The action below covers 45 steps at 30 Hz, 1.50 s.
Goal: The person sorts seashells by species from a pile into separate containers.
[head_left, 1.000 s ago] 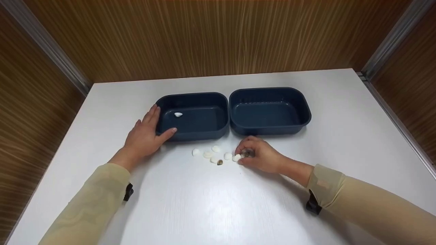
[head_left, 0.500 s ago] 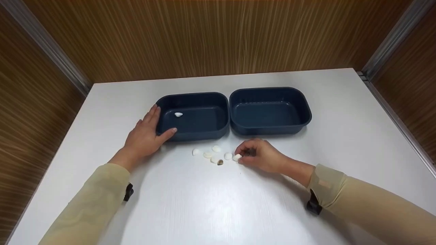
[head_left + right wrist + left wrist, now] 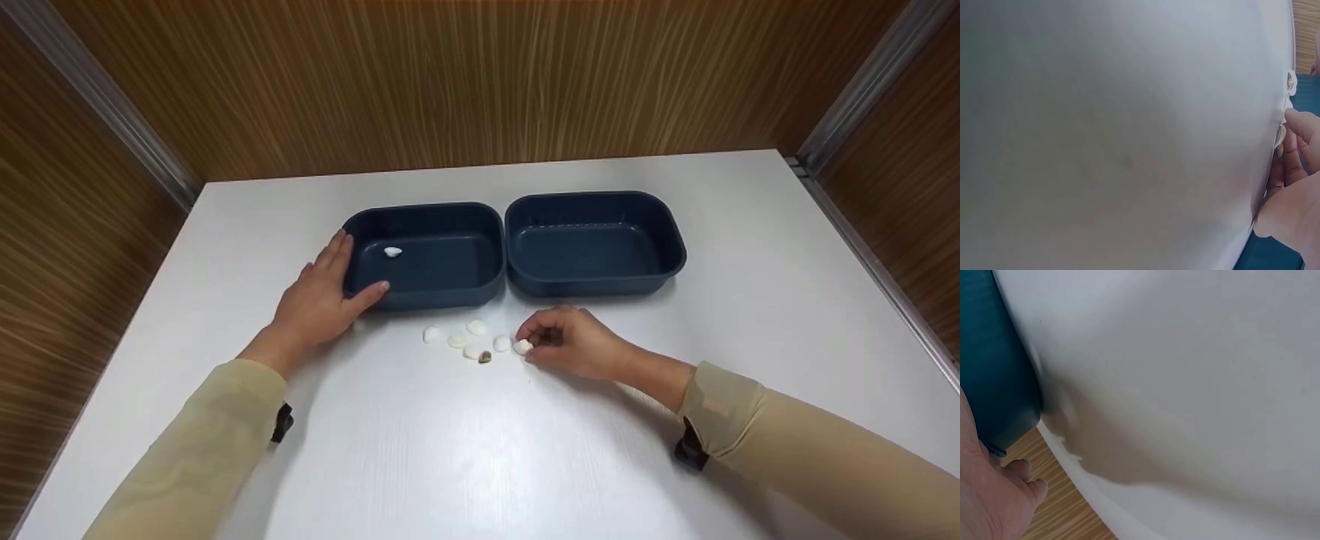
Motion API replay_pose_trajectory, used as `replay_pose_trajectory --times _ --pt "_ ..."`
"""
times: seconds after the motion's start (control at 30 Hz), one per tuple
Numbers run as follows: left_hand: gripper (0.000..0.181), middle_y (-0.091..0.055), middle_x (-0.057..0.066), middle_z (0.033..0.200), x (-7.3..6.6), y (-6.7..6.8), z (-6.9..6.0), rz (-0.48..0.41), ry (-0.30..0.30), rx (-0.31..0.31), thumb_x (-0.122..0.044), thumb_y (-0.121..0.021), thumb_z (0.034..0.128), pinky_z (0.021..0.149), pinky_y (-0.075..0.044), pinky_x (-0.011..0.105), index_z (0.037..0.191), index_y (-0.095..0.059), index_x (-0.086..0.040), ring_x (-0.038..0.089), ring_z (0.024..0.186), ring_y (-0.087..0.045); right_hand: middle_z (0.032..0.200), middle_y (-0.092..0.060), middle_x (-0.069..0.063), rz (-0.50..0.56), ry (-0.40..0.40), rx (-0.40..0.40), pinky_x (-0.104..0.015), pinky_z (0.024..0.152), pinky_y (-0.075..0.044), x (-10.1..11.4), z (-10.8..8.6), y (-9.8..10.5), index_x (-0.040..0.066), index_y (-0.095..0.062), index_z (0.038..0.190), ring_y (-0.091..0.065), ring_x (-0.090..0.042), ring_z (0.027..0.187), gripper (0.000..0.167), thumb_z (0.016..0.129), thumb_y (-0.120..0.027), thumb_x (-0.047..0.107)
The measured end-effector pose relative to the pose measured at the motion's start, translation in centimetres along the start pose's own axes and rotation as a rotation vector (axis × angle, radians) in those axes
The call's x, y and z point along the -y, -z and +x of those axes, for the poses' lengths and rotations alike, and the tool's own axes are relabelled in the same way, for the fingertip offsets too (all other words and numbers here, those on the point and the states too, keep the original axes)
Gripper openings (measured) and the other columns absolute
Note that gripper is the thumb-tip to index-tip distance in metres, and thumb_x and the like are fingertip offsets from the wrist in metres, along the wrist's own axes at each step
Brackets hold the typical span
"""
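In the head view my left hand rests on the left end of the left dark blue tub, its thumb over the front rim and its fingers along the side. A white seashell lies inside that tub. My right hand is low over the table, thumb and fingers pinching a white seashell. Just left of it lie several pale seashells and a small brown seashell. In the right wrist view, the right hand has shells by its fingertips; its palm side is partly hidden.
A second dark blue tub stands close beside the first, on its right. Both are on a white table. Wood-patterned panels rise behind and at both sides.
A brownish thing seen under my right fingers a second ago is now hidden in their shadow. The right fingers have shifted slightly round the white seashell. My left hand stays put.
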<state>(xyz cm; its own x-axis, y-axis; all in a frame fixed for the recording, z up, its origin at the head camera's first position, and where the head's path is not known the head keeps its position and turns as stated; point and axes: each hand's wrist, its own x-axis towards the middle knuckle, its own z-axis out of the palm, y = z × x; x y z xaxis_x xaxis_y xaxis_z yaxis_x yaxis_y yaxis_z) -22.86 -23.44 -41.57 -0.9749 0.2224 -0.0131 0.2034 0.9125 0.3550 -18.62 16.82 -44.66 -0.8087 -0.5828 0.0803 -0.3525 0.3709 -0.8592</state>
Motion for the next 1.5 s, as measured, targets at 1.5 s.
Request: replay_pose_trajectory --times 1.5 --pt "0.107 -0.004 0.012 0.178 0.3 0.0 0.0 0.009 -0.011 -0.012 -0.079 -0.041 0.1006 0.128 -0.010 0.061 0.170 -0.010 -0.004 0.035 0.162 -0.016 0.104 -0.071 -0.006 0.340 -0.031 -0.075 -0.031 0.093 -0.056 9.2 10.9 2.6 0.002 -0.072 0.123 -0.065 -0.017 0.098 0.023 0.099 -0.074 0.004"
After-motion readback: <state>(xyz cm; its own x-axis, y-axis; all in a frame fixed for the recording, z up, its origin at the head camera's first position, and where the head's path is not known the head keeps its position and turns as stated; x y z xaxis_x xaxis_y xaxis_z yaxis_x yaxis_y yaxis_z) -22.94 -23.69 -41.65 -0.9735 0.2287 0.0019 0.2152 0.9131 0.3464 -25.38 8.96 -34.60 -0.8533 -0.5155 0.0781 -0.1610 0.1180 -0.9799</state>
